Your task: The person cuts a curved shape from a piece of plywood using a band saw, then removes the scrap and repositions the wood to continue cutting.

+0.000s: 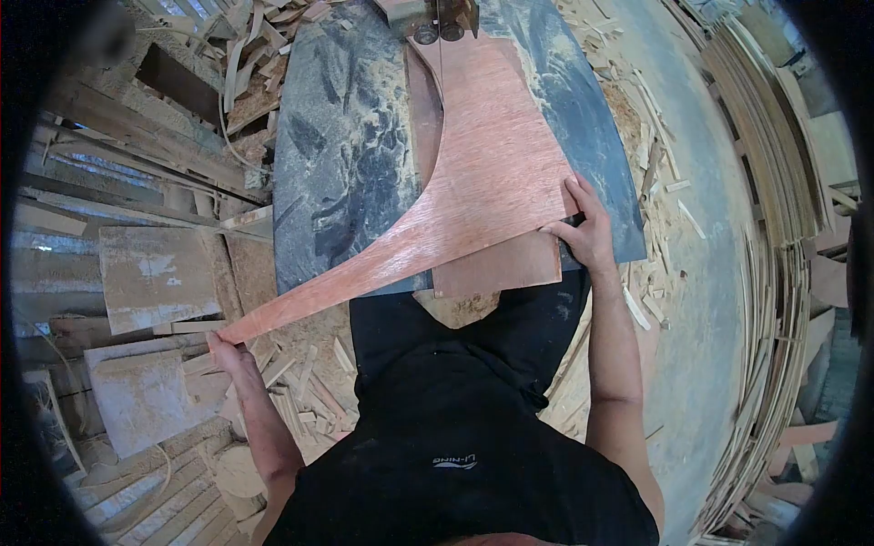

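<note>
A large curved plywood panel lies across the saw table, its long tapered tail reaching out to the lower left. My left hand is closed around the tip of that tail, beyond the table's edge. At the panel's right corner my right hand grips the edge, thumb and fingers on either side, with a small dark object at the palm. The panel's far end meets the thin band saw blade, which hangs below the guide rollers. Under the panel rests another flat wooden board.
Sawdust coats the table top. Wood offcuts litter the floor around it, with more scraps heaped at the upper left. Boards stand at the left. Tall stacks of thin sheets line the right side.
</note>
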`<state>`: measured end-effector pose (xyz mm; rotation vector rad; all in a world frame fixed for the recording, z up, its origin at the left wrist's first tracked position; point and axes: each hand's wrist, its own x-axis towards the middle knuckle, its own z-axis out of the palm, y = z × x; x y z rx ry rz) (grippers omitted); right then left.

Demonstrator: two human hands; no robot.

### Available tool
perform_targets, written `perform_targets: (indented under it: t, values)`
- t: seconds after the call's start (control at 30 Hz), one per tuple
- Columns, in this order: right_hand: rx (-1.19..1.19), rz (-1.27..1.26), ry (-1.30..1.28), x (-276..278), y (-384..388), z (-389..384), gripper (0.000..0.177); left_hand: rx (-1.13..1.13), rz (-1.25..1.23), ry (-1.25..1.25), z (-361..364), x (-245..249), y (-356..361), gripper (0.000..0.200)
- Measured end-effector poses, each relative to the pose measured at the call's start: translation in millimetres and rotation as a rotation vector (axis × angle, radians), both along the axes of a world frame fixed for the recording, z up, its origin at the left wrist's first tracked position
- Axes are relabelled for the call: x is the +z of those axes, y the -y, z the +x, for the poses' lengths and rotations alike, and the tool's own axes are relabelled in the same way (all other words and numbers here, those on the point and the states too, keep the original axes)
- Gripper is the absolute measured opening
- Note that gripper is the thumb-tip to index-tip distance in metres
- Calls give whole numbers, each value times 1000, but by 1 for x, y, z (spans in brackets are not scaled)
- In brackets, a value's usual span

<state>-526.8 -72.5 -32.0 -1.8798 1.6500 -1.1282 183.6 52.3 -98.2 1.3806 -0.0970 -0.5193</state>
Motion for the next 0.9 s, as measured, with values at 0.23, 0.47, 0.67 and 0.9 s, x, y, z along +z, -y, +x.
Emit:
perform_targets:
  t: [0.23,0.47,0.67,0.9]
  values:
    - [-9,12,8,2,2,0,90,16,2,0,-11,6,-2,29]
    - [-2,-14,-17,-2,5,-4,89,43,14,2,-17,8,-2,31]
    - [-11,-13,-26,3,7,-2,87,42,6,1,-12,2,-4,31]
    - [-36,-59,-72,-1,4,0,87,39,20,-9,-5,2,-1,26]
